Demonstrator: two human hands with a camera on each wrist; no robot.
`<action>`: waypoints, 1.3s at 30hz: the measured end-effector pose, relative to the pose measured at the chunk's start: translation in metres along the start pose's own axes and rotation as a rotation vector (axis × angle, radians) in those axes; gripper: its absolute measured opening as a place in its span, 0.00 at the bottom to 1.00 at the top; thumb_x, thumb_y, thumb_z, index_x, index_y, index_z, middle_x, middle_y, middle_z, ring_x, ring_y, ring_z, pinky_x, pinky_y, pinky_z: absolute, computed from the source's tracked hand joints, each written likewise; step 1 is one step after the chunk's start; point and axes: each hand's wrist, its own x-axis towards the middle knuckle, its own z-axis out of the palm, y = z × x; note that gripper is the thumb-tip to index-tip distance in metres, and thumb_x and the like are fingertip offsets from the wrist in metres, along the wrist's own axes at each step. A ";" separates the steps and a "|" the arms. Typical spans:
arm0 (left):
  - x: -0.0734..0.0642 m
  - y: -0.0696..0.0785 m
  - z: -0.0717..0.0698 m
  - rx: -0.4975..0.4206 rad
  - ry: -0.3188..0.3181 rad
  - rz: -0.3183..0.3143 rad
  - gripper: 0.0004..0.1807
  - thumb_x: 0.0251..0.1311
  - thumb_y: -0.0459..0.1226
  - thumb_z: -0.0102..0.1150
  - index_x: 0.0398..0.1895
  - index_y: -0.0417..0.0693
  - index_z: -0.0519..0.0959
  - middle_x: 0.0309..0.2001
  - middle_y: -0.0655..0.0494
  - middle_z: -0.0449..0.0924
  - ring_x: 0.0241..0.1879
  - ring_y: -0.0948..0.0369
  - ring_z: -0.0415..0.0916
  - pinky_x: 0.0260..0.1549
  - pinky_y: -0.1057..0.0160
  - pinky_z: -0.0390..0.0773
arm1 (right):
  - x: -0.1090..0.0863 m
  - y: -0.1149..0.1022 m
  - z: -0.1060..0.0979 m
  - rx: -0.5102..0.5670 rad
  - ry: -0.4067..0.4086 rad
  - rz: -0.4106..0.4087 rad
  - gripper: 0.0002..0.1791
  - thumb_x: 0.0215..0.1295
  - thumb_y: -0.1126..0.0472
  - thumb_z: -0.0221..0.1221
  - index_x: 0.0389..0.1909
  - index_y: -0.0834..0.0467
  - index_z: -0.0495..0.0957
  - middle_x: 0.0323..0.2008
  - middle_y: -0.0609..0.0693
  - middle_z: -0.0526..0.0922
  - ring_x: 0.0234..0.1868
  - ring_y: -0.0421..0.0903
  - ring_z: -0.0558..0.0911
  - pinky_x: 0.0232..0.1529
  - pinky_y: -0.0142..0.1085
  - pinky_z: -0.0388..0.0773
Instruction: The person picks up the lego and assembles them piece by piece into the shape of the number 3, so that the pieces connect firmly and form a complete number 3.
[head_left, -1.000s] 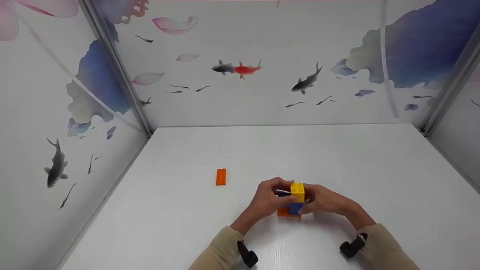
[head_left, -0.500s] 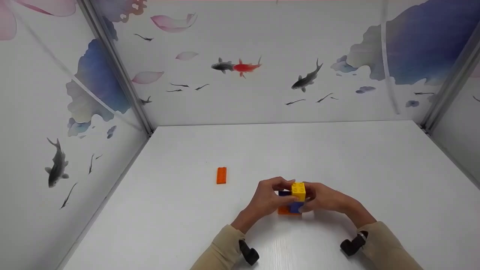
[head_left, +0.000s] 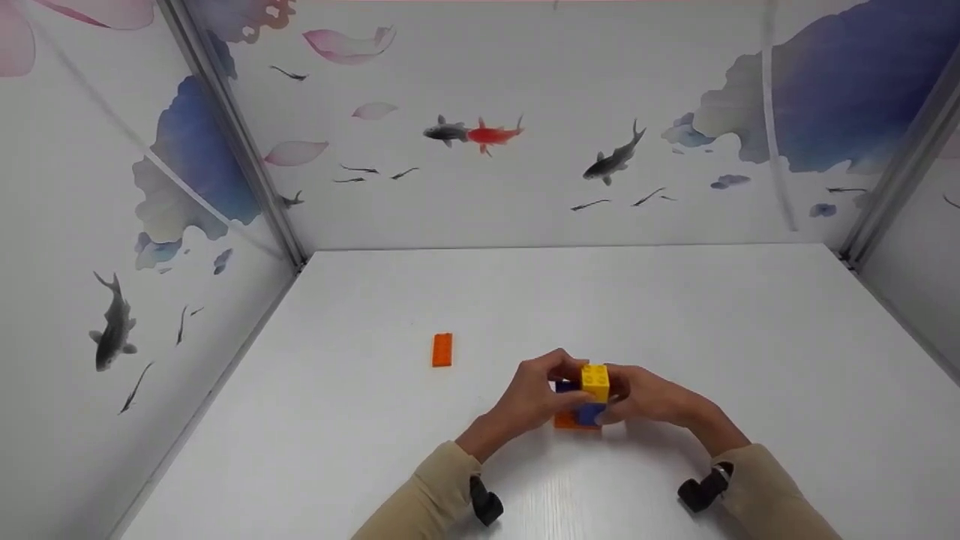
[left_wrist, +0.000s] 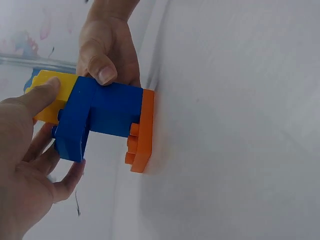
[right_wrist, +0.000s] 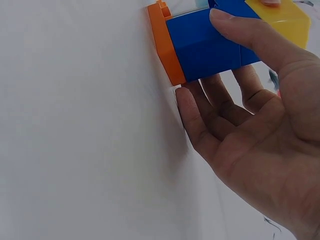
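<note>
Both hands are on a small stack of toy building bricks standing on the white table. At its bottom is an orange plate brick (left_wrist: 145,132) with bare studs on one side. A blue brick (right_wrist: 202,47) sits on that plate, and a longer blue brick (left_wrist: 75,120) lies across above it, overhanging one side. On top is a yellow brick (head_left: 595,384). My left hand (head_left: 529,394) grips the yellow brick, thumb on its near face, other fingers partly hidden behind. My right hand (head_left: 651,395) holds the lower blue brick between thumb and fingers from the right.
Another orange plate brick (head_left: 442,350) lies apart on the table (head_left: 360,450), farther back and to the left. White panels (head_left: 555,210) printed with fish and petals enclose the table at the back and sides.
The left forearm has swung slightly to the left. Both hands keep their hold, and the stack looks the same.
</note>
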 end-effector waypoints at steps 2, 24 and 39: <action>0.000 0.002 -0.002 0.019 -0.014 0.011 0.18 0.62 0.43 0.67 0.52 0.48 0.77 0.52 0.55 0.84 0.49 0.67 0.82 0.53 0.69 0.81 | 0.000 -0.001 -0.001 0.000 0.004 0.002 0.35 0.58 0.57 0.70 0.67 0.57 0.69 0.59 0.55 0.78 0.55 0.52 0.76 0.65 0.54 0.74; -0.020 -0.030 -0.084 0.135 0.415 -0.145 0.32 0.59 0.39 0.70 0.65 0.42 0.70 0.54 0.43 0.77 0.58 0.46 0.75 0.59 0.45 0.76 | 0.001 -0.004 0.002 0.002 0.061 0.131 0.38 0.56 0.57 0.72 0.67 0.58 0.69 0.58 0.54 0.79 0.55 0.50 0.77 0.67 0.56 0.72; -0.024 -0.074 -0.111 0.058 0.608 -0.488 0.33 0.57 0.35 0.71 0.65 0.37 0.70 0.59 0.37 0.74 0.57 0.46 0.73 0.53 0.53 0.83 | 0.002 -0.005 0.004 0.011 0.050 0.125 0.38 0.57 0.57 0.72 0.68 0.59 0.68 0.59 0.55 0.79 0.56 0.51 0.77 0.66 0.56 0.72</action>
